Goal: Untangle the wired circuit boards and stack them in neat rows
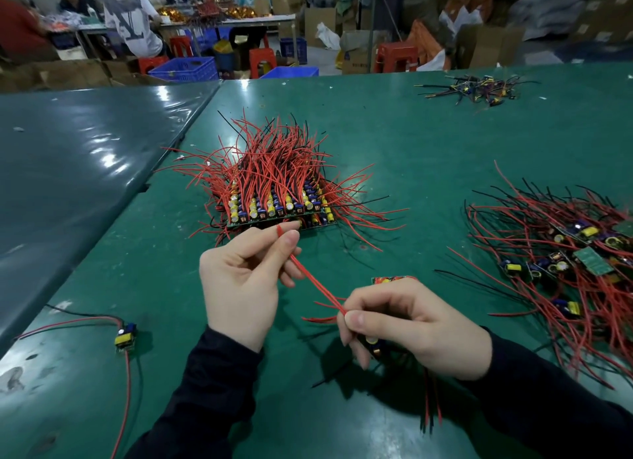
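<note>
A neat stack of circuit boards (pixel 274 205) with red and black wires sticking up stands on the green table (pixel 411 143) ahead of me. A tangled heap of wired boards (pixel 561 260) lies at the right. My left hand (pixel 243 284) pinches the far end of a red wire bundle (pixel 315 280). My right hand (pixel 414 332) pinches the near end of those wires and grips a few small circuit boards (pixel 373 345), partly hidden in the palm. Red and black leads hang below that hand.
A single wired board (pixel 125 335) lies at the near left. A small pile of loose parts (pixel 476 88) sits at the far right. A second, darker table (pixel 68 157) adjoins on the left. People, crates and stools are in the background.
</note>
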`<act>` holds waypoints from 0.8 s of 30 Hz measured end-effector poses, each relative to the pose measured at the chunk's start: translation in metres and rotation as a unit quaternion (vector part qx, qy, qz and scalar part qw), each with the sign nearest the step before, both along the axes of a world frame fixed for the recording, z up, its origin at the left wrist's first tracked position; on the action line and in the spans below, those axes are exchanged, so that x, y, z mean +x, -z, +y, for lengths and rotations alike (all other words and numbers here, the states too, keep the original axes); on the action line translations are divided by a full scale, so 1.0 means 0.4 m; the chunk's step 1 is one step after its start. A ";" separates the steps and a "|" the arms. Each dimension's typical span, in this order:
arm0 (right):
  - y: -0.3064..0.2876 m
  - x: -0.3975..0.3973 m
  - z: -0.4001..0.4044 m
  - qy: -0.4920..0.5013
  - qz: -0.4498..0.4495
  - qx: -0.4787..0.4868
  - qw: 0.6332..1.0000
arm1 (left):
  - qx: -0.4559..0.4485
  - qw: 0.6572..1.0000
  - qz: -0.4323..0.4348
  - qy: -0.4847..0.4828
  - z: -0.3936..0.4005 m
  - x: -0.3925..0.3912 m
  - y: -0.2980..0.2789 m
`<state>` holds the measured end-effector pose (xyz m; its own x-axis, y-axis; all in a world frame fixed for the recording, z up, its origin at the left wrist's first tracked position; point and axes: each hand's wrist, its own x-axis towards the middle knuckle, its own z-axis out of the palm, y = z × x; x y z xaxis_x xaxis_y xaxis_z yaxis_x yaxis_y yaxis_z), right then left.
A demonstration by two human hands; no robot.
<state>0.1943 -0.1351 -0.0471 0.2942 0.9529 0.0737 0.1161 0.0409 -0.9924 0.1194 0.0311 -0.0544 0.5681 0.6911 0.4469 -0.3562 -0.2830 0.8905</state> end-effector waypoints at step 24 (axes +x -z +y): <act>-0.008 0.008 -0.003 0.003 0.121 0.049 0.991 | 0.316 0.946 0.026 -0.061 0.001 -0.005 0.020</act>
